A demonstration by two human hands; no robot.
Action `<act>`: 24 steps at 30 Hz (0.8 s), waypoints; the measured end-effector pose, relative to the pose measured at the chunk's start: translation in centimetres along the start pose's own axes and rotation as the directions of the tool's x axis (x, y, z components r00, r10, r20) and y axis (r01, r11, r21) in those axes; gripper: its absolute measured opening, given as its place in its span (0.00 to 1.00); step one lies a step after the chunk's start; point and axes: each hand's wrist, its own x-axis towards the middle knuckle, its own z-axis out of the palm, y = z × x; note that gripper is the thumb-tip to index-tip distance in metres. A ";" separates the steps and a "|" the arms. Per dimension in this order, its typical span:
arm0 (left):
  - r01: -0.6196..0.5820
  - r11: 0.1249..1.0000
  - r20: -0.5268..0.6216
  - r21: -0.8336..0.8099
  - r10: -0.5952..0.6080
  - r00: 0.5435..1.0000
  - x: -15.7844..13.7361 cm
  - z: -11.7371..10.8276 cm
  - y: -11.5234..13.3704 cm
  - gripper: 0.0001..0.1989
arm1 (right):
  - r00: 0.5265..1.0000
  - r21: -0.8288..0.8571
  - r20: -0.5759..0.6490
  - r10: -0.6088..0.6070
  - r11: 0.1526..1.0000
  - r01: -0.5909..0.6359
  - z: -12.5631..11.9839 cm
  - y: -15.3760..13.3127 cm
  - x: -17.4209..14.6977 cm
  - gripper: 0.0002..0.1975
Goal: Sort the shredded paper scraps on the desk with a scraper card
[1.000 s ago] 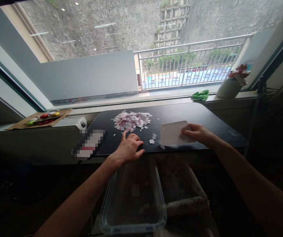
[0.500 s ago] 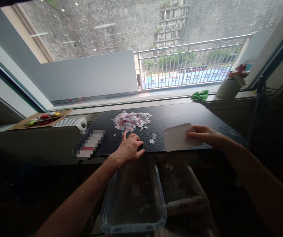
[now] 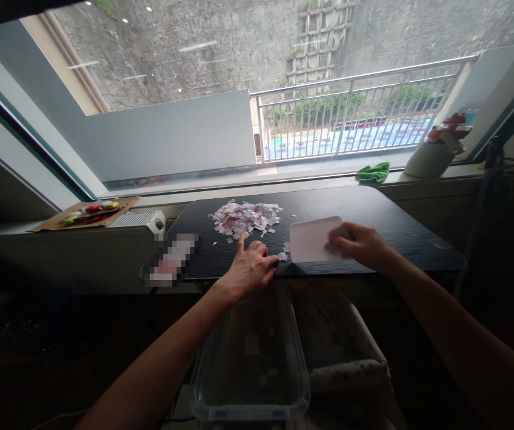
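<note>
A heap of small white and pinkish paper scraps point(image 3: 244, 218) lies on the black tabletop point(image 3: 328, 206). My left hand point(image 3: 253, 266) is at the table's front edge with its fingers apart, one fingertip at the near side of the heap. Another fingertip of it is at a loose scrap point(image 3: 282, 257). On the right, my right hand point(image 3: 360, 243) grips a flat white card point(image 3: 313, 240) by its right end, held up on its edge over the table. The card's left end is close to the loose scraps.
Below the table edge stands a clear plastic bin point(image 3: 305, 370) with a few scraps inside, beside a stained, lined container point(image 3: 350, 367). A green cloth point(image 3: 374, 172) and a pale jug point(image 3: 427, 158) rest on the windowsill. A pixelated item point(image 3: 174, 260) lies at the table's left.
My right hand has brought the card leftward to the loose scraps. My left hand has shifted slightly right, one fingertip now at a scrap. The whole view has moved a little.
</note>
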 end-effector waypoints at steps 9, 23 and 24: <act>-0.003 0.998 -0.006 -0.070 0.002 1.000 0.1 -0.6 0.5 0.10 | 0.999 0.042 -0.044 -0.012 0.999 0.014 0.8 -0.5 0.1 0.10; -0.013 1.000 -0.049 -0.002 0.013 0.999 -0.6 -0.2 0.0 0.11 | 0.995 -0.204 -0.084 -0.048 0.978 0.030 -1.9 -0.9 -1.1 0.07; -0.003 1.000 -0.068 -0.009 0.002 0.998 -0.7 -0.1 -0.2 0.11 | 0.995 -0.197 -0.092 -0.045 0.980 0.026 -2.1 -0.9 -1.3 0.07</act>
